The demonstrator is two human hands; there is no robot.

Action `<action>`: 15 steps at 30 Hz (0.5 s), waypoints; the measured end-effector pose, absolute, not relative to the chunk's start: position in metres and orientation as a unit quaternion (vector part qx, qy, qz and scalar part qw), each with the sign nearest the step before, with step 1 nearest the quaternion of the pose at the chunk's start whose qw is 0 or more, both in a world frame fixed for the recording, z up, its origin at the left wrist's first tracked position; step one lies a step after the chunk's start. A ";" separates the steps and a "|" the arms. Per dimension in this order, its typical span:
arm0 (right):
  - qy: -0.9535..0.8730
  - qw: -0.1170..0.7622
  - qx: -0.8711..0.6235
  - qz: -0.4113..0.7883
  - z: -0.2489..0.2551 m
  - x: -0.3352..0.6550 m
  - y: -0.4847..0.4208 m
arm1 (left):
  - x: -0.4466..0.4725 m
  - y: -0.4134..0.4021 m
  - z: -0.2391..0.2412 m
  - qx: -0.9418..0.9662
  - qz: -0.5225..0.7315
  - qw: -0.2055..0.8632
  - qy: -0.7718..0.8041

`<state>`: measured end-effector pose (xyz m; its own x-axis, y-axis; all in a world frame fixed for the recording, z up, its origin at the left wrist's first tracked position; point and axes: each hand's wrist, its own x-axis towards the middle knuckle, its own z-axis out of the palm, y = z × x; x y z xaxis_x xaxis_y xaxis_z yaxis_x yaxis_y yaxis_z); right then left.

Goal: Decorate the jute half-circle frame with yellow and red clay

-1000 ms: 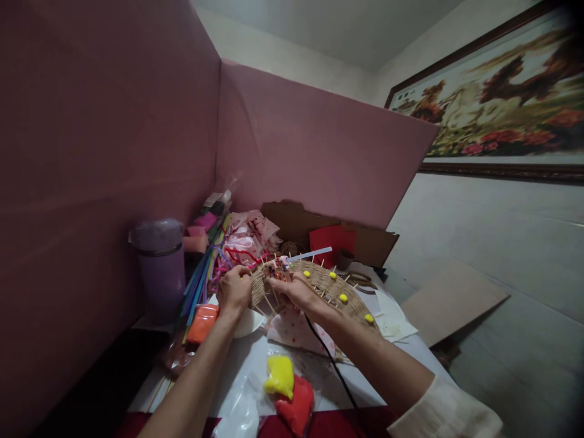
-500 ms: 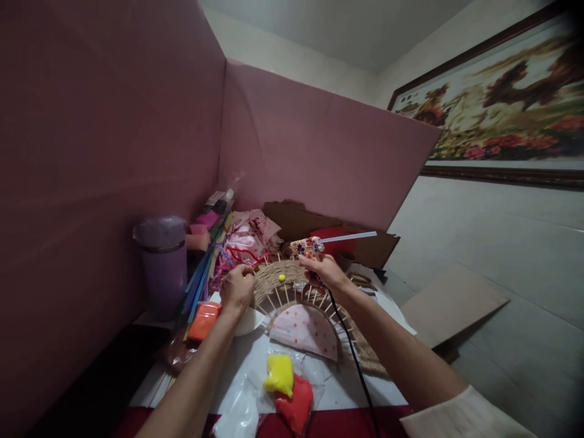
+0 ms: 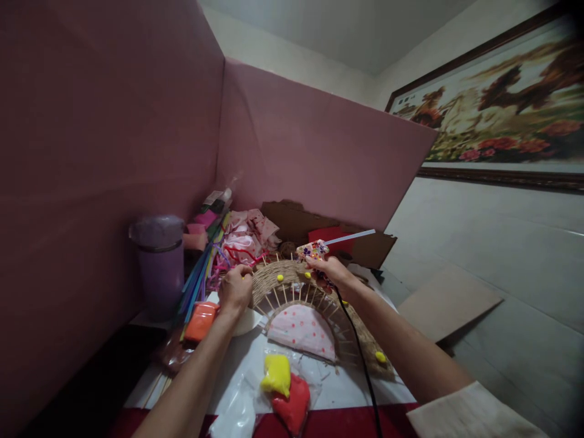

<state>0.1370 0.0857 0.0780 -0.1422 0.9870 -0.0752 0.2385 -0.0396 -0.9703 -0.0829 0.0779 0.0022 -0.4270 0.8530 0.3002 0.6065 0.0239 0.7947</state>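
Observation:
My right hand (image 3: pixel 332 275) is closed round a flower-patterned hot glue gun (image 3: pixel 314 248); a pale glue stick juts from its rear, and its black cord hangs down to the table. Curled at the left end of a half-round woven twine piece (image 3: pixel 274 275) is my left hand (image 3: pixel 236 289), with a speck of yellow at its fingertips. Thin sticks radiate through the weave around a pink dotted fabric half-circle (image 3: pixel 301 331). Small yellow clay pieces, one at the upper left (image 3: pixel 280 278) and one at the lower right (image 3: pixel 380 357), sit on the twine band.
Bags of yellow clay (image 3: pixel 276 374) and red clay (image 3: pixel 292 404) lie at the front. At left are an orange clay pack (image 3: pixel 202 321), coloured pipe cleaners (image 3: pixel 201 274) and a purple tumbler (image 3: pixel 162 274). Pink panels (image 3: pixel 310 146) stand behind; cardboard (image 3: pixel 449 301) lies at right.
My right hand and the glue gun have shifted slightly right, uncovering another yellow piece on the weave. More yellow pieces show beside my right forearm. My left hand stays at the weave's left end.

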 end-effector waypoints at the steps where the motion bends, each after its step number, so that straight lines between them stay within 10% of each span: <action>1: -0.579 0.379 -0.532 0.488 0.077 0.136 0.087 | -0.083 0.078 0.002 0.519 0.468 0.131 0.703; 15: -0.590 0.374 -0.542 0.467 0.074 0.130 0.087 | -0.081 0.078 0.000 0.526 0.464 0.128 0.701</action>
<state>0.1304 0.0874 0.0740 -0.1327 0.9890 -0.0654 0.2912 -0.0242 -0.9563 -0.0813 0.0783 -0.0003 -0.4139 0.8563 0.3091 0.6183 0.0152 0.7858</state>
